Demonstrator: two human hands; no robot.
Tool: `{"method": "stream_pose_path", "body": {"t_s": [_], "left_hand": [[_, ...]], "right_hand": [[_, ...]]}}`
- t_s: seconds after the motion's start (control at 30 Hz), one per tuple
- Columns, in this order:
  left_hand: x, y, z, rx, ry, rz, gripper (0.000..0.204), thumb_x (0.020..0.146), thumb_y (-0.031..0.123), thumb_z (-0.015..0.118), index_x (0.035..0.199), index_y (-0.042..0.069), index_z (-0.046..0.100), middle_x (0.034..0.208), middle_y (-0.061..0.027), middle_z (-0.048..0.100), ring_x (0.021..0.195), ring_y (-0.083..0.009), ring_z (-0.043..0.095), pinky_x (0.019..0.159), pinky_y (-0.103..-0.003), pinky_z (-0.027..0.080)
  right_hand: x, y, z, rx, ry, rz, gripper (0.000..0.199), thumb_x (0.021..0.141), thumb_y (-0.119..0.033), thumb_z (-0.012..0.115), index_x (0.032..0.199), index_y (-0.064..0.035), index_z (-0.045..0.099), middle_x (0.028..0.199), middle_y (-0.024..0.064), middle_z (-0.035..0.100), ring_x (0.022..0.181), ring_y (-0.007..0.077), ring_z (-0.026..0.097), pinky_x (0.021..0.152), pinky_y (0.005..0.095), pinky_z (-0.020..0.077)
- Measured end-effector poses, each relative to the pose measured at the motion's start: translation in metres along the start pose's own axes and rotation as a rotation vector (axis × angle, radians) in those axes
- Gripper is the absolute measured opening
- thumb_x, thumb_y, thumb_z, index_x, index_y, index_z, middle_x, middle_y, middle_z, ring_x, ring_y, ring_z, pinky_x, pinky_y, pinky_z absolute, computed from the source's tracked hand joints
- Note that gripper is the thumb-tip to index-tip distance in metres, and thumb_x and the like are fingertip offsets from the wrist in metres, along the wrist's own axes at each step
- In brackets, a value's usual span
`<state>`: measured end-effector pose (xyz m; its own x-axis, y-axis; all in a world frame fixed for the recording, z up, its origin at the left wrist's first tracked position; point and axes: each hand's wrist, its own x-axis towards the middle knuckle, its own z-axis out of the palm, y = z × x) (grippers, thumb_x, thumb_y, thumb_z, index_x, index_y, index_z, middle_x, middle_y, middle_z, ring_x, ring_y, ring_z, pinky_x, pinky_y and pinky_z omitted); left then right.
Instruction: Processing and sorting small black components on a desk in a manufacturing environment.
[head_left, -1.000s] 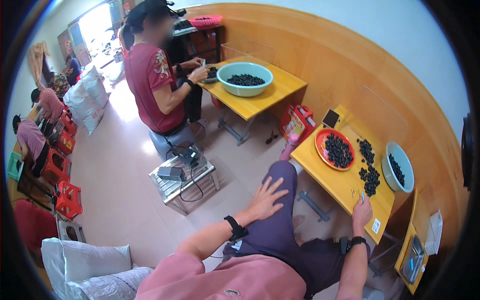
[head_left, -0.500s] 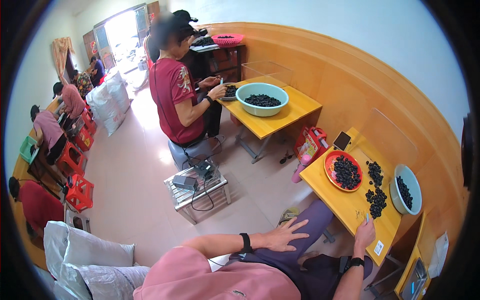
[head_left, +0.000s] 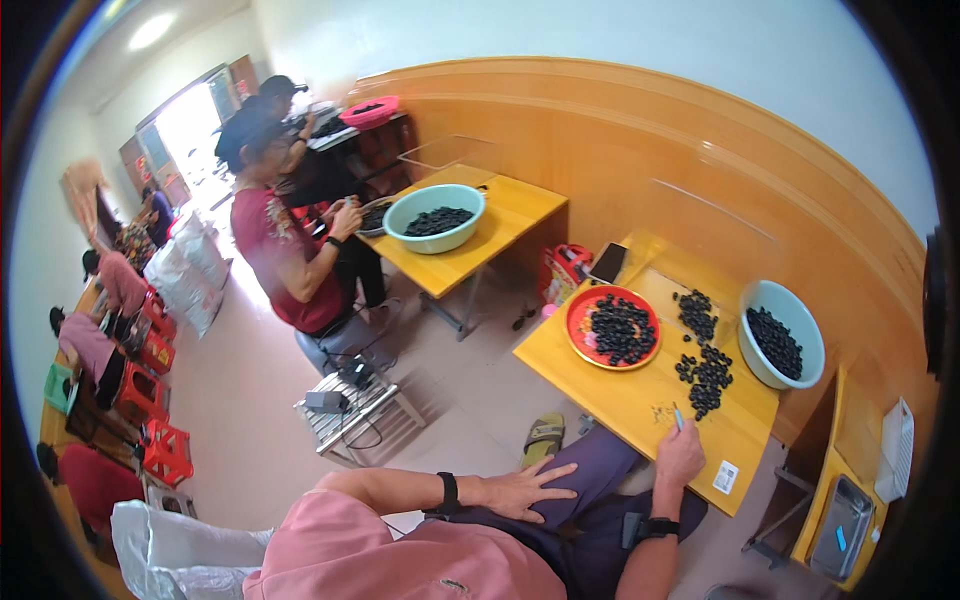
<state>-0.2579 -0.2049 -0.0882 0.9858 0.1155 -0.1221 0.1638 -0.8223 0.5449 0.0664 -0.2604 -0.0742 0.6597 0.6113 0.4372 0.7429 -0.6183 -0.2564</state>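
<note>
While the right hand (head_left: 681,455) is gripping a slim tool (head_left: 679,417) in curled fingers, the tool's upper end is pointing up over the yellow table (head_left: 600,390), just beside the lower end of a loose cluster of small black pieces (head_left: 708,375) at its one o'clock. What kind of tool it is cannot be told. Pale crumbs (head_left: 660,411) are lying close by at nine o'clock, and a white label (head_left: 726,477) is sitting on the tabletop at five o'clock. A second cluster (head_left: 696,313) is spreading at twelve o'clock, and a round red tray (head_left: 575,335) is holding more black pieces at eleven, with a dark phone (head_left: 608,263) lying beyond it. At two o'clock a pale blue basin (head_left: 808,325) is standing by the table's right edge, also containing black pieces.

At eight o'clock from the tool, the left hand (head_left: 522,493) is resting palm down on the trousers (head_left: 595,470), its fingers spreading wide and holding nothing visible.

Farther out, a metal stool (head_left: 365,412) is standing at nine o'clock, bearing a grey box and cables. At ten o'clock a co-worker (head_left: 290,255) in dark red is sitting beside another yellow table (head_left: 520,205), where a pale green basin (head_left: 440,247) is holding black pieces.
</note>
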Motion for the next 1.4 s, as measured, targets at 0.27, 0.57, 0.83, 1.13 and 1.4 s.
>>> {"method": "stream_pose_path", "body": {"t_s": [0.27,0.57,0.83,1.13,1.4], "left_hand": [[0.055,0.008,-0.018,0.056,-0.135,0.023,0.081,0.091,0.039,0.077,0.162,0.033,0.037,0.176,-0.0122,0.0,0.152,-0.0613,0.012,0.118,-0.073,0.032],[0.053,-0.016,-0.01,-0.015,-0.164,0.121,0.077,0.095,0.047,0.073,0.162,0.032,0.038,0.175,-0.0192,0.001,0.153,-0.063,0.004,0.123,-0.071,0.024],[0.056,-0.034,-0.026,-0.124,-0.165,0.07,0.078,0.094,0.049,0.074,0.162,0.031,0.038,0.174,-0.0243,0.001,0.155,-0.061,0.002,0.123,-0.069,0.022],[0.06,-0.053,-0.071,-0.062,-0.205,0.01,0.075,0.093,0.043,0.076,0.158,0.022,0.045,0.171,-0.0292,0.013,0.152,-0.0577,0.024,0.122,-0.057,0.034],[0.14,-0.013,-0.179,-0.189,0.281,0.125,0.026,0.096,0.011,0.069,0.119,-0.001,0.069,0.116,-0.024,0.07,0.106,-0.0434,0.068,0.092,-0.048,0.056]], "right_hand": [[0.0,-0.003,0.006,0.026,0.066,-0.031,0.017,0.091,-0.027,0.07,0.093,-0.0109,0.063,0.082,0.0091,0.069,0.072,0.0335,0.07,0.063,0.0482,0.0555],[0.0,-0.006,-0.002,0.009,0.113,-0.016,0.016,0.092,-0.023,0.069,0.09,-0.0092,0.062,0.077,0.0099,0.066,0.069,0.0342,0.068,0.06,0.0477,0.0534],[0.002,-0.01,-0.009,-0.035,0.128,-0.035,0.015,0.092,-0.02,0.07,0.086,-0.0087,0.061,0.074,0.0103,0.063,0.065,0.0341,0.066,0.057,0.0473,0.0516],[0.002,-0.011,-0.013,0.04,0.097,-0.031,0.018,0.09,-0.02,0.071,0.084,-0.0089,0.059,0.071,0.0103,0.06,0.061,0.034,0.064,0.054,0.0466,0.0501],[-0.002,-0.007,-0.006,0.053,0.176,0.036,0.018,0.091,-0.021,0.068,0.083,-0.0096,0.057,0.073,0.0097,0.059,0.062,0.0329,0.064,0.056,0.0458,0.0507]]}}
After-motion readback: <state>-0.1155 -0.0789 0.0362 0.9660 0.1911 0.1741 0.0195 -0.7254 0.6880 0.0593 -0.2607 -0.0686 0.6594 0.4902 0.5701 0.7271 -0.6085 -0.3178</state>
